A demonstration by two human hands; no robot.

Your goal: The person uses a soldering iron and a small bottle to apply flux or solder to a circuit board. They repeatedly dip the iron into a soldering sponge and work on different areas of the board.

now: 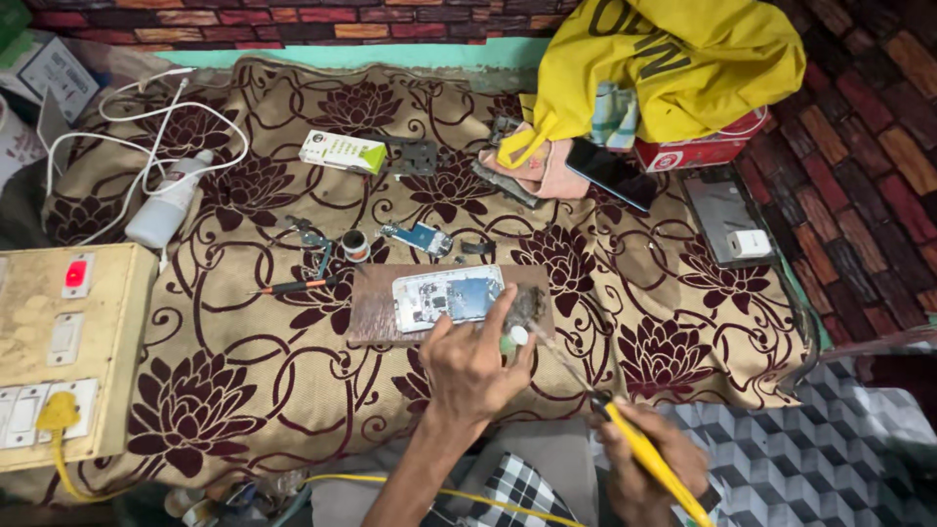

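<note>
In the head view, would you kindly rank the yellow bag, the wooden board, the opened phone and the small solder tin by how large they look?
Largest to smallest:
1. yellow bag
2. wooden board
3. opened phone
4. small solder tin
The bag lies farther away, so it is likely bigger still.

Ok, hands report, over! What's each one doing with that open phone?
Left hand pinning opened phone on wooden board. Right hand gripping yellow soldering iron. Nothing blocking.

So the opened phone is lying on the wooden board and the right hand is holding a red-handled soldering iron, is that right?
Not quite: in the head view the soldering iron in the right hand has a yellow handle, not red. The opened phone does lie on the wooden board.
</note>
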